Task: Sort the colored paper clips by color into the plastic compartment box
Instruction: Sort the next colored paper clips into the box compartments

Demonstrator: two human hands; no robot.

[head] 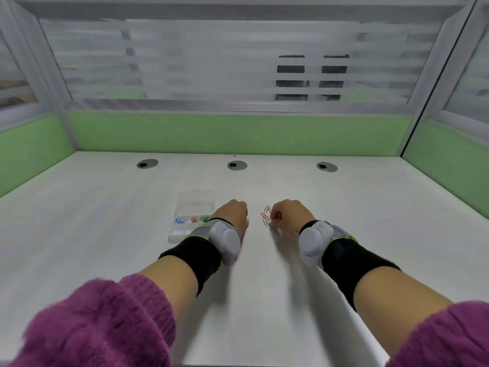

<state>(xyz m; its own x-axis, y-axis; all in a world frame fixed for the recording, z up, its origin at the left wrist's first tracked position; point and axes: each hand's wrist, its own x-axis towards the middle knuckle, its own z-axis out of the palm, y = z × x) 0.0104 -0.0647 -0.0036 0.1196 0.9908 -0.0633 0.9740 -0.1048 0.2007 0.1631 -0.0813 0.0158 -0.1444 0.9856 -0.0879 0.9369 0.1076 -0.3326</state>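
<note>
Head view: left hand [232, 213] beside box [176, 234], right hand [291, 213] at clips [264, 215].

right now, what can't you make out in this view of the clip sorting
Head view, left hand: only its back shows; the curled fingers hide whether it holds a clip.
Right hand: fingertips sit at the loose clips, too small to tell whether they pinch one.
Compartment box: its right end is covered by the left wrist device.
Sorted clips: blue, red and green show, but counts are too small to read.
</note>
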